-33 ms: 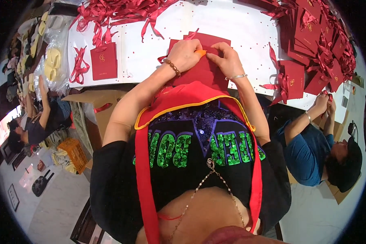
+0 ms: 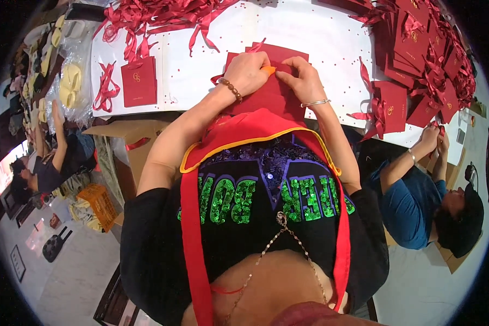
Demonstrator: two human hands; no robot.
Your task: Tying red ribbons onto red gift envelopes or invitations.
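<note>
At the white surface (image 2: 337, 65), left grip (image 2: 246, 74) and right grip (image 2: 305, 82) curled over red gift bags (image 2: 288, 52); can't tell if pinching.

White counter (image 2: 185, 70), brightly lit. Off its left end: pale yellow slippers (image 2: 70, 86) in clear plastic. Open cardboard box (image 2: 133, 129) just below the counter's left front edge; orange crate (image 2: 104, 205) near it, pale stuff inside, can't make out what. Farther left, black bag-like item (image 2: 52, 248) on the pale floor (image 2: 81, 282), two straps or handles sticking up. Co-worker in dark top (image 2: 54, 165) at far left. Right side: co-worker in blue shirt (image 2: 405, 204), black cap (image 2: 464, 223). Flattened-looking cardboard (image 2: 455, 263) beside the cap.
</note>
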